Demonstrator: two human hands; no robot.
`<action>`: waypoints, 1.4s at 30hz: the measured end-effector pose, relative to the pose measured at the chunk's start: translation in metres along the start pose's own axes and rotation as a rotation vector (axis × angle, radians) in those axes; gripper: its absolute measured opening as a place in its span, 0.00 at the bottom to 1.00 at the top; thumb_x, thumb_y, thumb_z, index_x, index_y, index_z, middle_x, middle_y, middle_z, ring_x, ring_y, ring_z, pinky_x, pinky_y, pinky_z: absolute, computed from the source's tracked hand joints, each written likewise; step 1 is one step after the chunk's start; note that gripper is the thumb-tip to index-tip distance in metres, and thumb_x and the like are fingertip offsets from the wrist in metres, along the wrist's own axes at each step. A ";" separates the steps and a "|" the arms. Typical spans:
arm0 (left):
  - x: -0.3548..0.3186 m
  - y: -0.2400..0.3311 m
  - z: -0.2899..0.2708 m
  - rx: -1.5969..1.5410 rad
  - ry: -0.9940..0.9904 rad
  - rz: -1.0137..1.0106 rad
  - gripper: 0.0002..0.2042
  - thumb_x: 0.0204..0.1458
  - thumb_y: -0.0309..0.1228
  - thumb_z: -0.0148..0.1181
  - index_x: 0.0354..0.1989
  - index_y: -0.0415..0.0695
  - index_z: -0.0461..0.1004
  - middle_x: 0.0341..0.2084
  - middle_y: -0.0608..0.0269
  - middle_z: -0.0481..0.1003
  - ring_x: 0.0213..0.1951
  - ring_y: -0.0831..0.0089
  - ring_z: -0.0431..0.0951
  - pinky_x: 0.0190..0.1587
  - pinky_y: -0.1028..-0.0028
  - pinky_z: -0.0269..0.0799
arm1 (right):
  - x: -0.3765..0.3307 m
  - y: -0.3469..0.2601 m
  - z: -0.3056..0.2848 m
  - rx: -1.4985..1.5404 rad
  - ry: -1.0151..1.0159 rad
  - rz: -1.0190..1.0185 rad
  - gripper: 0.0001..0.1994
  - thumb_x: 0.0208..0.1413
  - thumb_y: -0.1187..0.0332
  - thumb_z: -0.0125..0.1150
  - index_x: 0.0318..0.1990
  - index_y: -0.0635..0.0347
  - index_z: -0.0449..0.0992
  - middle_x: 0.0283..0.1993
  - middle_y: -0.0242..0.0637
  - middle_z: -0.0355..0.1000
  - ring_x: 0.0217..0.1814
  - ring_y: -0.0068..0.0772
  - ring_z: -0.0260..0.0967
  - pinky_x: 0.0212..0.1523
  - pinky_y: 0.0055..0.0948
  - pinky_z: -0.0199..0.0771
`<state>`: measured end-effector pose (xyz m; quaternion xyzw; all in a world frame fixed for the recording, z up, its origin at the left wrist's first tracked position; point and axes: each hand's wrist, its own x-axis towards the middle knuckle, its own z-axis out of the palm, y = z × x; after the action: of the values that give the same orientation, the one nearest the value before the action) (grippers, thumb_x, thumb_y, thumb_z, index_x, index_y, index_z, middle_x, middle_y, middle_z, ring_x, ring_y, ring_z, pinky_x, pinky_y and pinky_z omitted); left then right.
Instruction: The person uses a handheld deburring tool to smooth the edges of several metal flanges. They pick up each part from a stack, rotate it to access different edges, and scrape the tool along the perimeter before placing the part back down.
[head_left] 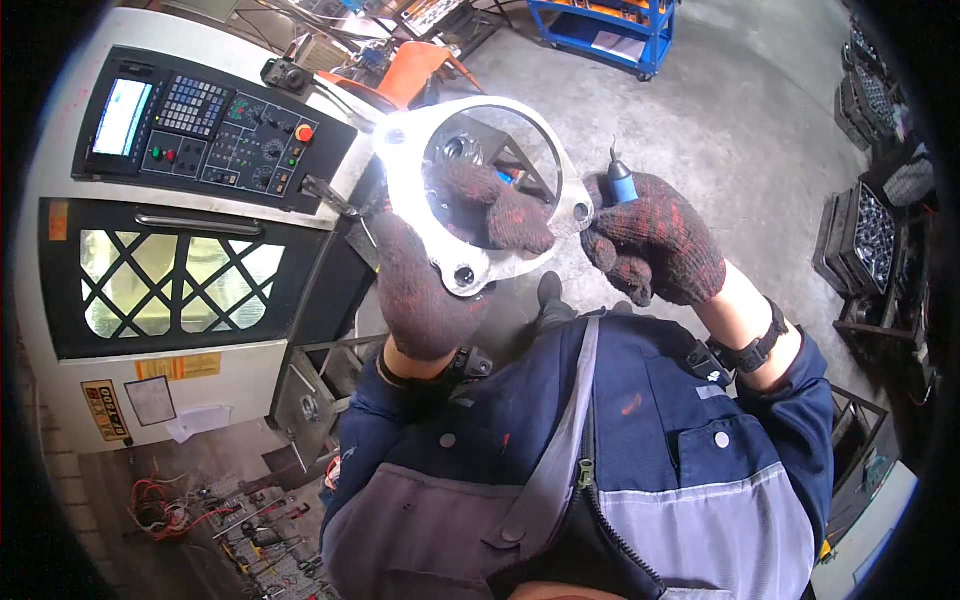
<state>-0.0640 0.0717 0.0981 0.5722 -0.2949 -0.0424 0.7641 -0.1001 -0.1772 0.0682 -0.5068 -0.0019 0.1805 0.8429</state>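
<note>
My left hand [428, 300], in a dark knitted work glove with red flecks, grips a shiny metal ring flange [404, 190]. Its fingers reach through the round opening and curl against the near rim. Bolt holes pierce the lugs around the flange. Gloved the same way, my right hand [668, 240] is closed around a small deburring tool [621, 186] with a blue body, black cone and thin bent tip pointing up. That hand is beside the flange's right lug; whether the fingers touch the lug I cannot tell.
A machine control panel [205, 135] and a latticed door [180, 280] stand at left. Behind the flange is a dark metal stand [500, 150]; an orange chair [415, 72] and blue cart [610, 40] are farther off. Crates of metal parts [868, 240] line the right. Tools [270, 535] lie lower left.
</note>
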 end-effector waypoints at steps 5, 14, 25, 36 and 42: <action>0.003 -0.008 0.006 -0.024 -0.126 0.016 0.35 0.53 0.49 0.71 0.59 0.35 0.66 0.48 0.46 0.75 0.46 0.56 0.79 0.53 0.59 0.77 | 0.006 0.010 -0.008 -0.154 -0.045 -0.152 0.13 0.58 0.63 0.68 0.44 0.62 0.78 0.29 0.28 0.75 0.21 0.13 0.66 0.20 0.18 0.64; 0.006 0.008 -0.003 0.647 -0.032 -0.060 0.23 0.56 0.36 0.67 0.57 0.37 0.72 0.40 0.60 0.79 0.42 0.67 0.80 0.47 0.63 0.78 | 0.005 -0.020 0.001 -0.238 0.182 -0.190 0.13 0.59 0.62 0.69 0.41 0.63 0.77 0.26 0.32 0.73 0.20 0.17 0.67 0.16 0.18 0.65; 0.010 -0.033 -0.015 -0.264 -0.109 -0.429 0.15 0.70 0.40 0.51 0.42 0.38 0.69 0.25 0.69 0.63 0.24 0.76 0.65 0.29 0.71 0.63 | 0.014 -0.026 -0.008 -0.894 0.242 -0.488 0.12 0.58 0.70 0.69 0.48 0.60 0.81 0.38 0.35 0.78 0.39 0.22 0.74 0.43 0.27 0.76; 0.019 -0.040 -0.025 -0.582 -0.106 -0.312 0.18 0.71 0.49 0.46 0.30 0.52 0.61 0.15 0.77 0.53 0.17 0.80 0.52 0.24 0.74 0.51 | 0.001 0.001 -0.026 -1.065 0.294 -0.448 0.15 0.66 0.59 0.61 0.52 0.58 0.77 0.38 0.51 0.78 0.40 0.52 0.79 0.40 0.42 0.77; 0.019 -0.044 -0.021 -0.709 -0.066 -0.358 0.19 0.72 0.47 0.44 0.28 0.53 0.60 0.14 0.78 0.51 0.17 0.81 0.51 0.24 0.73 0.50 | -0.003 0.007 -0.011 -1.206 0.246 -0.364 0.15 0.65 0.56 0.63 0.51 0.55 0.78 0.29 0.49 0.76 0.33 0.55 0.78 0.35 0.43 0.76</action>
<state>-0.0264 0.0666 0.0622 0.3135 -0.1820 -0.2926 0.8849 -0.1030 -0.1844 0.0580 -0.9005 -0.0924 -0.0578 0.4210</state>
